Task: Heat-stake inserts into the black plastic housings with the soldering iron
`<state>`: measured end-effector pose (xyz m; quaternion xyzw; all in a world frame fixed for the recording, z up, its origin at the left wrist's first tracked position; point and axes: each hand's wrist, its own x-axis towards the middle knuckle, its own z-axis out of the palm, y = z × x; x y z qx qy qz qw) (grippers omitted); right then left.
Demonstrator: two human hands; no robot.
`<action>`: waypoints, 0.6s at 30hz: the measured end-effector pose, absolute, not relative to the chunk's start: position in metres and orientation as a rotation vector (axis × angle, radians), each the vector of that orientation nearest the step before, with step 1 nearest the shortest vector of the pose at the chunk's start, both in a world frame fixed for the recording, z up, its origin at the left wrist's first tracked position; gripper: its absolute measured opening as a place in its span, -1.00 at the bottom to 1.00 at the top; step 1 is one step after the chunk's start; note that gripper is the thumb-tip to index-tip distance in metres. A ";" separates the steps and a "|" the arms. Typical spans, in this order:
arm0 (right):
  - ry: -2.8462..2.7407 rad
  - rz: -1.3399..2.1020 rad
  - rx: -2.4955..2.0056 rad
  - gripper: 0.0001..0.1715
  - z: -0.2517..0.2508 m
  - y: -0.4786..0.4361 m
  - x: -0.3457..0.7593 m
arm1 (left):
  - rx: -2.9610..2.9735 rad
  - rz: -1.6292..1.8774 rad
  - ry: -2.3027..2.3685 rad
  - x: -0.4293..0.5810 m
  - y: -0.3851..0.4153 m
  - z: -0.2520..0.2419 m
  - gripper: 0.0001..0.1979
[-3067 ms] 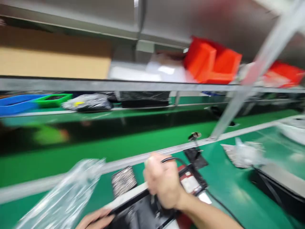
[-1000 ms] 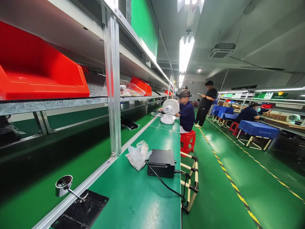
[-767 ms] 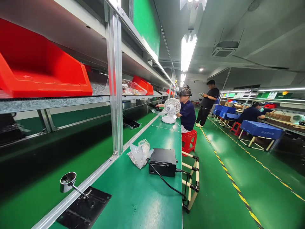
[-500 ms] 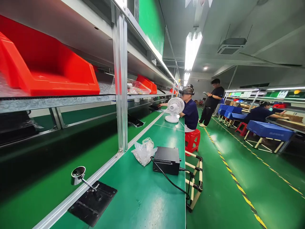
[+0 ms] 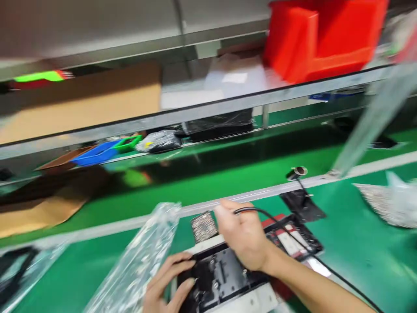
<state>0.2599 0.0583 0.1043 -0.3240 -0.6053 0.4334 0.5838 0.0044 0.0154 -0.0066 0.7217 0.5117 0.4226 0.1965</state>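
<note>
The picture is motion-blurred. My right hand (image 5: 243,234) is closed around a tool with a black cable (image 5: 280,226) and hangs over a black flat part (image 5: 221,274) on the green bench. My left hand (image 5: 167,282) rests with fingers spread on the left edge of that black part. A clear plastic bag (image 5: 137,261) lies just left of my left hand. A small speckled pad (image 5: 203,226) sits behind the part.
A metal cup on a black stand (image 5: 298,174) is at the bench rail. A crumpled bag (image 5: 391,200) lies at the right. Red bin (image 5: 312,39) and cardboard (image 5: 81,100) are on the shelf. Blue and green trays (image 5: 100,152) sit beyond the dark belt.
The view has swung from looking down the aisle, with co-workers and a fan, back down to the bench. Both my hands and the black part are in view again.
</note>
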 end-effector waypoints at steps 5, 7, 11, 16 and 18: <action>-1.327 1.089 -0.709 -0.36 0.093 0.059 0.263 | 1.980 1.134 1.296 0.003 0.011 -0.006 -0.79; -1.304 1.110 -0.653 -0.35 0.095 0.059 0.263 | 1.968 1.148 1.250 0.006 0.012 -0.005 -0.82; -1.265 1.159 -0.601 -0.33 0.104 0.057 0.259 | 1.936 1.157 1.217 0.006 0.011 -0.003 -0.84; -1.261 1.166 -0.607 -0.33 0.106 0.057 0.259 | 1.919 1.178 1.187 0.005 0.010 -0.003 -0.84; -1.267 1.156 -0.603 -0.34 0.104 0.058 0.259 | 1.914 1.175 1.182 0.005 0.011 -0.002 -0.84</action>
